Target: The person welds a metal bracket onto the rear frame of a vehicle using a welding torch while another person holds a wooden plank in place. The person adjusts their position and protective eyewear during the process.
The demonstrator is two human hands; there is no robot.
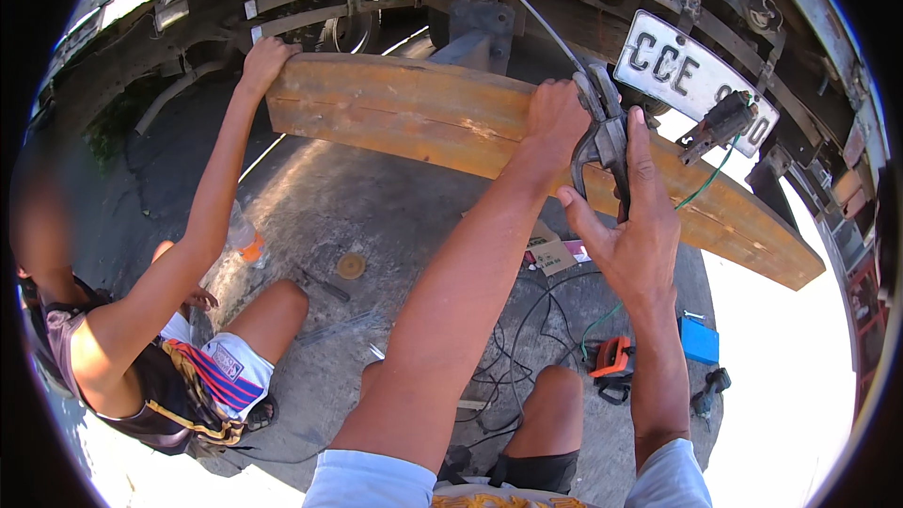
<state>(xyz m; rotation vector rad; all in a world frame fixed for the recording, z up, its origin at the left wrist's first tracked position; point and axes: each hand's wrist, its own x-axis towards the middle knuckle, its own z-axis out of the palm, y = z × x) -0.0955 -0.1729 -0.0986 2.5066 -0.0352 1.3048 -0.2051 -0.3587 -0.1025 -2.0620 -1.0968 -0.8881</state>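
Note:
A long brown, rusty metal beam (395, 105) runs slantwise across the view below the rear of a truck. My left hand (557, 118) is closed over its upper edge, right of the middle. Beside that hand stands a grey metal hand clamp (607, 132) with a curved lever; a thin bar (536, 17) stretches from its head up to the left. My right hand (635, 235) is at the clamp's lower end, thumb and forefinger stretched wide apart; its other fingers are mostly hidden. Another person's hand (268, 61) rests on the beam's left end.
That person (141, 357) crouches at the left. A white licence plate (673, 66) and a dark clamp-like piece (720, 127) with a green wire are near the beam's right part. Black cables (513, 357), an orange-black tool (613, 357) and a blue box (698, 341) lie on the ground.

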